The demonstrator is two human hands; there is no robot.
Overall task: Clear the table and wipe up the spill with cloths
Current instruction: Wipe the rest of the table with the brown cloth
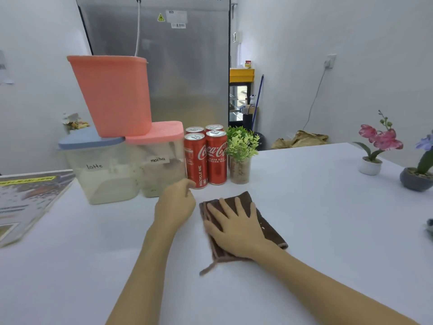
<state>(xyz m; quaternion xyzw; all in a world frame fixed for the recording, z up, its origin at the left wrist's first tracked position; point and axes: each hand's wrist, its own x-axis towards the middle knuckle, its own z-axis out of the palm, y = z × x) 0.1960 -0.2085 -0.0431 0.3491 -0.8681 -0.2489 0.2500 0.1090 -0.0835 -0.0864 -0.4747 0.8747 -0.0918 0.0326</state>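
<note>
A folded brown cloth [264, 221] lies flat on the white table [328, 231] in the head view. My right hand [236, 228] presses on it with fingers spread and straight. My left hand [175, 205] rests on the table just left of the cloth, fingers loosely curled and holding nothing, close to the front red cola can [195, 160]. No spill is visible on the table.
Several red cola cans [216, 157] stand behind the hands, beside a small green plant [241, 153]. Left of them are the latte container [103, 170], the mocha container [161, 160] and a pink tub [114, 95] stacked on top. Flower pots [372, 148] sit far right, a magazine [25, 202] far left.
</note>
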